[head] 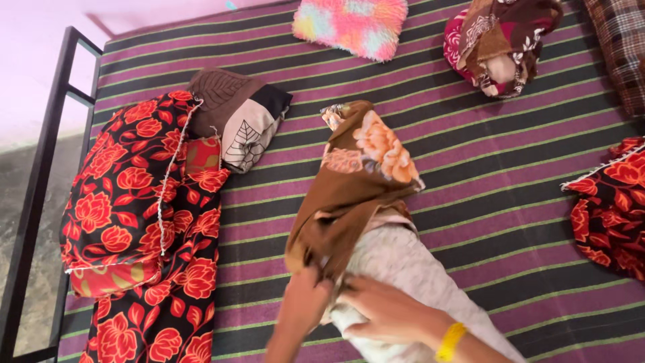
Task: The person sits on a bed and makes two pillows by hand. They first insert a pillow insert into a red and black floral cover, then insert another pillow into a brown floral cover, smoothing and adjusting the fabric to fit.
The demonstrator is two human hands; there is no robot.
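Knelt over a striped bed (470,188), with a white pillow (403,262) directly under the hands and half inside a brown flowered cover (356,181) stretching away beyond the fingers. Clenched the left hand (302,299) on the cover's bunched open edge; pressed the right hand (386,312) flat on the pillow, grasping nothing. Judged best: keep the pillow pinned, work the edge evenly, avoid twisting the bunched cloth. Noted a red flowered pillow (121,202) well left of the hands, more red cloth (611,208) far right, a leaf-patterned cushion (242,117) beyond, a fluffy pink cushion (349,23) farthest. Found nothing blocking.
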